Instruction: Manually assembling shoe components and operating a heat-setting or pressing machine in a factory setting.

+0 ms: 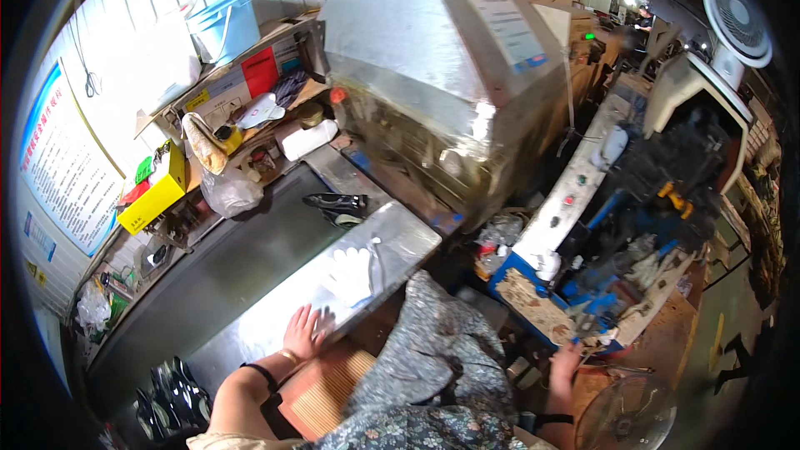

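Observation:
My left hand (303, 333) lies with its fingers spread on the shiny metal ledge (262, 312) along the belt. Just beyond it on that ledge is a white glove (350, 273). A pair of glossy black shoes (340, 207) sits farther up, at the far end of the dark conveyor belt (225, 250). On the right, my right hand (566, 361) reaches to the near edge of a machine with blue parts (596, 308). Its fingers are small and partly hidden there, so whether they grip anything does not show.
Several black shoes (171, 398) stand at lower left. A large metal hood (408, 29) rises ahead. The shelf behind the belt holds a blue bucket (227, 27) and a yellow box (155, 187). A white fan (737, 21) stands at upper right; corrugated cardboard (329, 392) lies below my left hand.

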{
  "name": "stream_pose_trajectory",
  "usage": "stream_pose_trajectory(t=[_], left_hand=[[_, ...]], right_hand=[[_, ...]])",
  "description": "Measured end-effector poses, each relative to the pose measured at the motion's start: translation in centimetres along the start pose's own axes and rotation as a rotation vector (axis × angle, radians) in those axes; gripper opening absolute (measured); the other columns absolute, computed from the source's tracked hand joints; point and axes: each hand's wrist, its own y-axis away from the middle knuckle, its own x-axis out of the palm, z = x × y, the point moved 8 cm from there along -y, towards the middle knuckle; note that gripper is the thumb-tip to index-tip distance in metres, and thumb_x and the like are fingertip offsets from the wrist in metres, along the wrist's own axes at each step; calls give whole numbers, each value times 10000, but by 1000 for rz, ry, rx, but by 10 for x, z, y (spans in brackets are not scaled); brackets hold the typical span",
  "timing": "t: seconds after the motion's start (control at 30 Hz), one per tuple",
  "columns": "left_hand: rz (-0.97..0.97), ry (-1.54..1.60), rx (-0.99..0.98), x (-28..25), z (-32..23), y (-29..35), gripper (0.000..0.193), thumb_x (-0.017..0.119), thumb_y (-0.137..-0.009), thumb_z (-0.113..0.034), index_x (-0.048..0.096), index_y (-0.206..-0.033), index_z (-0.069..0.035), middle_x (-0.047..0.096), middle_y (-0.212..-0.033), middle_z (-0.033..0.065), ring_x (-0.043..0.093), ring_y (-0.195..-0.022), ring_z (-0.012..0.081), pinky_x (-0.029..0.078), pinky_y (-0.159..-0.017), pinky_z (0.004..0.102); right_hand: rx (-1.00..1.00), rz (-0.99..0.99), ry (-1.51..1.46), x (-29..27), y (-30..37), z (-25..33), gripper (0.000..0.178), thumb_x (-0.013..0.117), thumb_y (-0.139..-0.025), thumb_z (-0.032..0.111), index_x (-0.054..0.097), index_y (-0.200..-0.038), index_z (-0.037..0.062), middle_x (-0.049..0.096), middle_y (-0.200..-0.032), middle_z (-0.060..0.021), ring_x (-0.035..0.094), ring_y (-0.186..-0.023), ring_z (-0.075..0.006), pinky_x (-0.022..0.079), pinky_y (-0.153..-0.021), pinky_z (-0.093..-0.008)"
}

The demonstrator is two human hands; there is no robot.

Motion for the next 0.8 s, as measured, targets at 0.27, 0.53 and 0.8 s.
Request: stream_pose_trajectory(t=[0.27, 0.53, 0.8], left_hand=[[-32, 152, -52, 40, 109, -56, 609, 598, -883, -382, 526, -1364, -16, 416, -1479, 261, 337, -1409, 423, 243, -1164, 536], [12, 180, -78, 36, 118, -59, 592, 631, -852, -374, 554, -1330, -34, 451, -1459, 237, 397, -1373, 411, 301, -1133, 536], [100, 120, -114, 30, 110, -61, 552, 622, -860, -413, 597, -1298, -76, 499, -1436, 189, 453, -1336, 375, 332, -1104, 514]], right_hand=[[-269, 921, 762, 230, 206, 21, 163, 696, -896, 172, 667, -927, 14, 652, -807, -53, 625, -750, -159, 514, -721, -306], [-975, 1121, 795, 679, 254, 91, 609, 704, -884, 330, 506, -1368, 19, 586, -1301, -236, 521, -1241, -399, 424, -1049, -454], [-1383, 1288, 883, 792, 285, 78, 305, 733, -794, 376, 702, -731, 79, 648, -904, -55, 582, -955, -274, 430, -856, -433]])
